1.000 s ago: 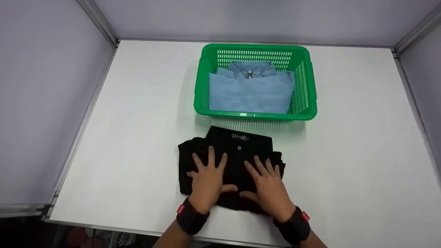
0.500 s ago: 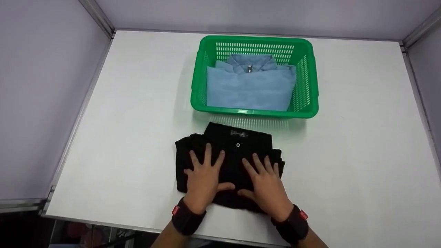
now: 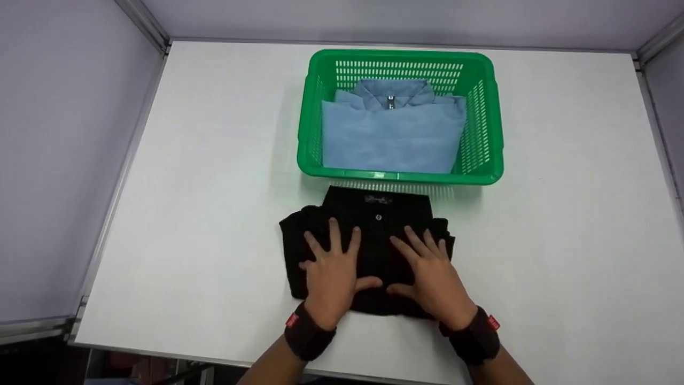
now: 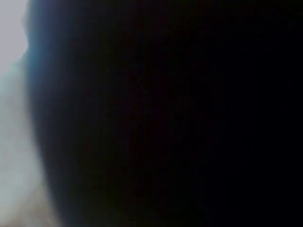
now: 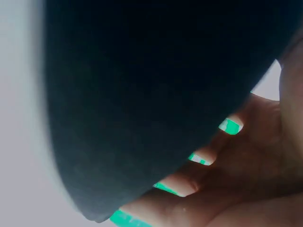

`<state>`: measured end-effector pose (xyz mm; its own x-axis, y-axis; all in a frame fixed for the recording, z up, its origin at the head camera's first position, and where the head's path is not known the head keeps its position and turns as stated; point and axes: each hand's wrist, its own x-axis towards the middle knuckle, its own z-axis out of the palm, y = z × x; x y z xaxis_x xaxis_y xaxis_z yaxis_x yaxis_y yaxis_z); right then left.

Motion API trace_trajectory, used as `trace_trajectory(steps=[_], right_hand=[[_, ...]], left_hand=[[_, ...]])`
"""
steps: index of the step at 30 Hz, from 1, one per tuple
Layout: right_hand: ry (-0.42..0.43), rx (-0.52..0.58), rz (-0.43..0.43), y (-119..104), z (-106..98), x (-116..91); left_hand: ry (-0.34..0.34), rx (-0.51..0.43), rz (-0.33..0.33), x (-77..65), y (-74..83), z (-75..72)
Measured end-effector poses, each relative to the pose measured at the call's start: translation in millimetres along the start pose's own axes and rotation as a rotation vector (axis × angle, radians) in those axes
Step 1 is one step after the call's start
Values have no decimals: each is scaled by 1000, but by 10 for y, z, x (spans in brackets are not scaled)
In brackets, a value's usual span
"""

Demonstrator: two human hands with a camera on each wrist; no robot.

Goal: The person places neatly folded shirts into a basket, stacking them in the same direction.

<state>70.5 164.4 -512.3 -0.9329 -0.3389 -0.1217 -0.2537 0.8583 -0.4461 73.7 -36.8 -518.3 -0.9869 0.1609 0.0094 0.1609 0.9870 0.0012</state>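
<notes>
A folded black shirt (image 3: 374,256) lies on the white table, its collar, inner label and a small button toward the basket. Spread over its left half is my left hand (image 3: 332,278), fingers straight and thumb pointing inward. My right hand (image 3: 435,278) rests the same way on the right half, its thumb tip near the left one. In the right wrist view, the palm and fingers of my right hand (image 5: 236,175) show beside a large dark shape that blocks much of the scene. Darkness fills most of the left wrist view, hiding the left hand there.
A green plastic basket (image 3: 395,175) stands just beyond the collar. Inside it lies a folded light blue shirt (image 3: 393,139) with a zipped collar. Pale panels border the white table (image 3: 203,214) at the back and both sides. Its front edge runs beneath my forearms.
The black shirt has slid slightly forward with both hands on it, so its collar is closer to the basket and straighter. The head view has shifted a little. Both hands keep their spread pose.
</notes>
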Motion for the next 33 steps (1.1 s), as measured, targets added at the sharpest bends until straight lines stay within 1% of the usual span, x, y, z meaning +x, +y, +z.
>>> trace_trajectory(steps=[3, 5, 9, 12, 14, 16, 18, 23, 25, 27, 30, 33], right_hand=[[-4, 9, 12, 86, -50, 30], [-19, 9, 10, 104, -65, 46], [-29, 10, 2, 83, -81, 78], [4, 23, 4, 65, -101, 104], [24, 36, 2, 59, -116, 118], [30, 56, -2, 63, -128, 123], [20, 72, -9, 74, -132, 114], [-19, 90, 4, 106, -140, 63], [-33, 92, 18, 114, -143, 46], [-41, 94, 25, 122, -138, 38], [-57, 105, 36, 133, -125, 23], [-73, 122, 44, 144, -111, 7]], left_hand=[[16, 24, 6, 35, 82, 34], [25, 30, 16, 41, 84, 39], [58, 43, 52, 53, -11, 1], [98, 56, 92, 100, -101, -58], [112, 48, 117, 133, -158, -100], [108, 18, 139, 149, -216, -141], [94, -32, 155, 147, -283, -173], [51, -228, 181, 120, -480, -216], [33, -302, 169, 114, -555, -217], [23, -350, 145, 117, -617, -202], [27, -383, 103, 123, -680, -157], [57, -390, 64, 145, -715, -86]])
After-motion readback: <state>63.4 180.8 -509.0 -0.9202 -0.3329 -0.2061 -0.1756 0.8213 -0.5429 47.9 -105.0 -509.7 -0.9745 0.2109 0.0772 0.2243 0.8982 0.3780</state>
